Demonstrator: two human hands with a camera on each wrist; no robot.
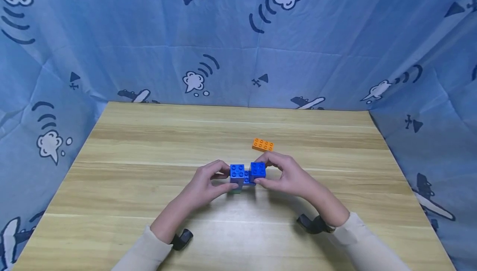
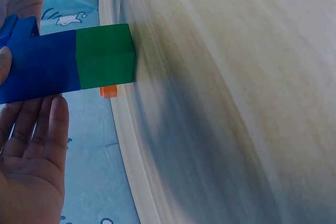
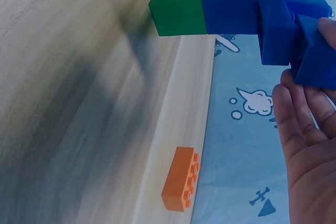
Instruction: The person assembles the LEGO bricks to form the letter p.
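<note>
My left hand (image 1: 204, 183) pinches a stack of blue toy building bricks (image 1: 237, 171) between thumb and fingers. A green brick (image 2: 106, 56) forms the stack's bottom end, close over the table. From the stack's upper part a blue brick (image 3: 276, 30) juts out sideways toward my right hand (image 1: 290, 175). That hand pinches a separate-looking blue brick (image 3: 316, 59) by its sides, right at the jutting brick's end. In the right wrist view it sits slightly tilted against that end. I cannot tell whether its studs are pressed together there.
An orange eight-stud brick (image 1: 263, 145) lies on the wooden table (image 1: 167, 130), just beyond my right hand. Blue patterned cloth (image 1: 223, 26) hangs behind the table and at both sides. Black wrist cameras (image 1: 182, 240) hang under both forearms.
</note>
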